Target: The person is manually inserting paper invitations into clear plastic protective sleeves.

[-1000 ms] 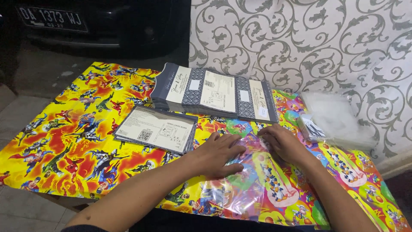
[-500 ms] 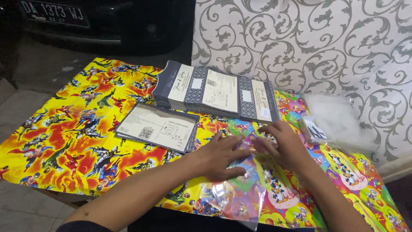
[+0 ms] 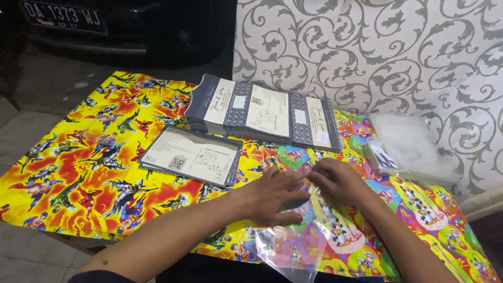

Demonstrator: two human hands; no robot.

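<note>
Clear plastic sleeve pinched at mouth by left hand and right hand. Film best parted evenly; card stack waits at ten o'clock.

Bright yellow, red and blue cartoon-figure print across the table cover. Dark grey-blue and cream, with patterned bands, on the card stack. Clear, glossy plastic sleeve. Grey scrolls on white wall covering.

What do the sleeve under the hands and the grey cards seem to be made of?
The sleeve looks like thin clear plastic film: glossy, and the table cover's pattern shows through. The grey cards look like matte printed cardstock, probably paper: flat, stiff edges, stacked evenly.
</note>
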